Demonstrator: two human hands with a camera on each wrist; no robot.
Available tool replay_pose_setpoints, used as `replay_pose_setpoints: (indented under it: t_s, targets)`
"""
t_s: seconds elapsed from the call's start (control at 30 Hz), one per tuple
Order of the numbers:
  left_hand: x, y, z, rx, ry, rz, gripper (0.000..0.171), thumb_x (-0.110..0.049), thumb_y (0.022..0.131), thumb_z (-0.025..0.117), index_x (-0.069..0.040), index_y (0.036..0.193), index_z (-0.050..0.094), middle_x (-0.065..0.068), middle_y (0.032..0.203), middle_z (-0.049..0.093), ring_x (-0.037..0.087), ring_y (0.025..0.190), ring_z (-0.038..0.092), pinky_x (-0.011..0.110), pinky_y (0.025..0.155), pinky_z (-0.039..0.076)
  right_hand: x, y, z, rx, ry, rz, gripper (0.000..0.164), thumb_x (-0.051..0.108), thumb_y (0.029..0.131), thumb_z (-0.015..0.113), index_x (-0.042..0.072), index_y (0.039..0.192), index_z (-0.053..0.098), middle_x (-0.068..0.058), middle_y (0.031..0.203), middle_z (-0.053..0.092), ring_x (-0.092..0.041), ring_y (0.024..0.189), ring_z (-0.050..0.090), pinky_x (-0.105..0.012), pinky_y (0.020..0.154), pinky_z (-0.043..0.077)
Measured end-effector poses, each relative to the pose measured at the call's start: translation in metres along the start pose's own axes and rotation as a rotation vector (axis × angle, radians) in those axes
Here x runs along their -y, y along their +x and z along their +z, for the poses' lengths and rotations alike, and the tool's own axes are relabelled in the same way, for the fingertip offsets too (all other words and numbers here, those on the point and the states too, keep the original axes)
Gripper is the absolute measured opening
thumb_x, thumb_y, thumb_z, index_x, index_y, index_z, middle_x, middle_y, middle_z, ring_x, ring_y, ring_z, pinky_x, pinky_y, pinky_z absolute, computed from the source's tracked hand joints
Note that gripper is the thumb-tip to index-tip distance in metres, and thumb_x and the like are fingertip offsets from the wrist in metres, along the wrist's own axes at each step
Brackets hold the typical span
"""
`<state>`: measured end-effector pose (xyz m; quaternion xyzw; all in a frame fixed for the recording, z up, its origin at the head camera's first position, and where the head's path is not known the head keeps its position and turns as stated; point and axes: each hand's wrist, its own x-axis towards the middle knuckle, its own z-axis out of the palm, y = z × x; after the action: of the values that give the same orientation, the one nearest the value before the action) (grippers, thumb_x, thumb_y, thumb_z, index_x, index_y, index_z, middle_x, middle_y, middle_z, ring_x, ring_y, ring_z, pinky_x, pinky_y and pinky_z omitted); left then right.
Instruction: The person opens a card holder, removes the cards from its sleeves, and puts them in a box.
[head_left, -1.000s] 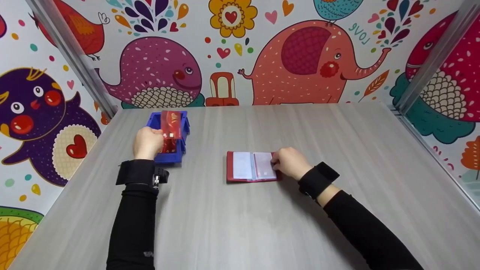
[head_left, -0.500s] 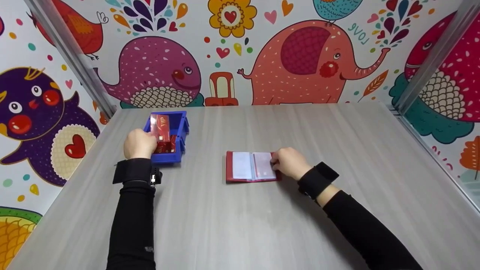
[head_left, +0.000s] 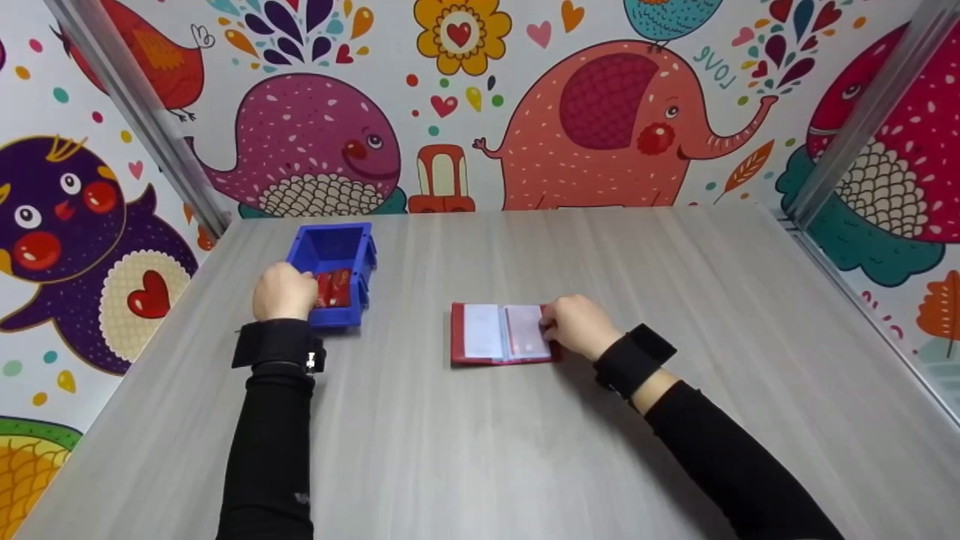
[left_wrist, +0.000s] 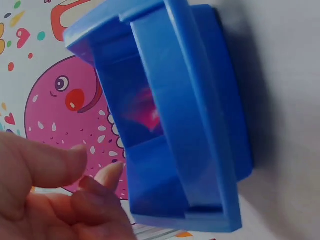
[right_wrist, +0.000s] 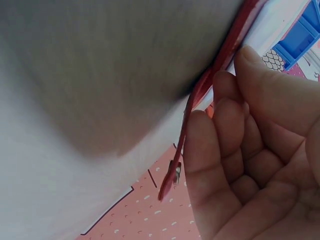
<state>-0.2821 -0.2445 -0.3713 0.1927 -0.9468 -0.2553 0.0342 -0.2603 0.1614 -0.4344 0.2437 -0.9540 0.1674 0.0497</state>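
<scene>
My left hand (head_left: pixel 283 292) is at the left side of a blue plastic bin (head_left: pixel 366 259). In the left wrist view its thumb and fingers (left_wrist: pixel 107 177) are loosely bent, with nothing between them. Several red cards (head_left: pixel 332 289) lie in the front part of the bin; in the left wrist view they show only as a red blur. A red card holder (head_left: pixel 459 334) lies spread on the table with its clear sleeves showing. My right hand (head_left: pixel 581 324) pinches its right edge, thumb on the sleeves, as the right wrist view shows.
Both things stand on a grey wood-grain table (head_left: pixel 420 450), the bin at the back left and the card holder near the middle. A wall with cartoon animals (head_left: pixel 592 135) rises behind the table, with metal posts (head_left: pixel 866 120) at the corners.
The VIP card that my left hand held upright over the bin has gone down among the other cards, and the hand has let it go. The right hand has stayed at the card holder.
</scene>
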Motion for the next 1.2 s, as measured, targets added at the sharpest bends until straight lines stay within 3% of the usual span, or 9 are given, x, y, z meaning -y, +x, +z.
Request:
replay_pose_setpoints:
  t_s: [0.4, 0.63, 0.8, 0.97, 1.2]
  targets:
    - [0.001, -0.001, 0.000, 0.012, -0.026, -0.010, 0.042, -0.025, 0.101, 0.046, 0.007, 0.124, 0.060, 0.027, 0.132, 0.056, 0.044, 0.118, 0.054, 0.055, 0.091, 0.046, -0.002, -0.001, 0.001, -0.010, 0.007, -0.002, 0.012, 0.003, 0.075, 0.082, 0.003, 0.087, 0.078, -0.010, 0.088, 0.073, -0.028, 0.080, 0.068, -0.043, 0.074, 0.053]
    - [0.003, -0.010, 0.005, -0.068, -0.089, 0.012, 0.036, -0.023, 0.100, 0.047, 0.004, 0.111, 0.069, 0.025, 0.121, 0.064, 0.043, 0.109, 0.059, 0.056, 0.087, 0.047, 0.000, -0.001, -0.001, 0.011, 0.015, 0.023, 0.012, 0.003, 0.076, 0.082, 0.002, 0.087, 0.078, -0.010, 0.090, 0.073, -0.027, 0.081, 0.068, -0.042, 0.075, 0.053]
    - [-0.005, -0.019, 0.011, -0.148, -0.124, 0.077, 0.031, -0.020, 0.099, 0.050, 0.000, 0.108, 0.071, 0.021, 0.114, 0.067, 0.041, 0.103, 0.062, 0.055, 0.083, 0.048, 0.000, 0.000, -0.001, 0.017, 0.017, 0.027, 0.012, 0.004, 0.077, 0.081, 0.002, 0.089, 0.078, -0.010, 0.091, 0.073, -0.027, 0.082, 0.067, -0.042, 0.076, 0.053]
    - [-0.020, -0.027, 0.020, -0.202, -0.152, 0.185, 0.026, -0.017, 0.096, 0.055, -0.001, 0.103, 0.074, 0.018, 0.105, 0.071, 0.038, 0.097, 0.066, 0.052, 0.080, 0.049, 0.001, 0.000, -0.001, 0.017, 0.017, 0.022, 0.012, 0.004, 0.077, 0.082, 0.003, 0.088, 0.078, -0.009, 0.089, 0.073, -0.026, 0.080, 0.067, -0.042, 0.074, 0.053]
    - [-0.041, -0.041, 0.041, -0.180, -0.169, 0.322, 0.022, -0.016, 0.091, 0.061, -0.001, 0.102, 0.074, 0.017, 0.102, 0.072, 0.037, 0.093, 0.067, 0.051, 0.079, 0.050, 0.000, 0.001, -0.001, 0.014, 0.008, 0.014, 0.010, 0.004, 0.076, 0.082, 0.004, 0.085, 0.077, -0.007, 0.086, 0.072, -0.026, 0.077, 0.066, -0.042, 0.072, 0.053]
